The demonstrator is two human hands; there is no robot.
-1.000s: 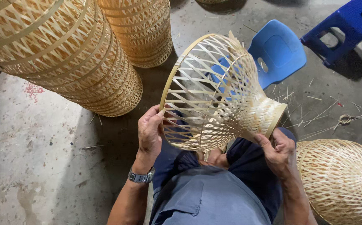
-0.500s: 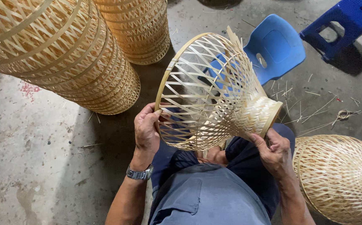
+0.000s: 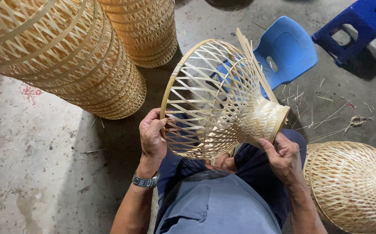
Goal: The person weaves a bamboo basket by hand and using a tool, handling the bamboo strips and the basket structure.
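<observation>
At frame centre, a woven bamboo shade (image 3: 214,99) is gripped at its rim by the left hand (image 3: 152,135) and pinched at its neck by the right hand (image 3: 284,155).

left hand (image 3: 152,138) grips woven bamboo shade (image 3: 216,102) rim | right hand (image 3: 283,157) holds its neck

The person wears a grey-blue short-sleeved shirt (image 3: 216,206) with a seamed chest pocket on the left side, and dark navy trousers (image 3: 257,167) showing beneath it. The forearms are bare. A silver metal wristwatch (image 3: 144,180) with a linked band circles the left wrist. The left hand (image 3: 152,135) and right hand (image 3: 284,157) are bare, with no gloves or rings visible.
</observation>
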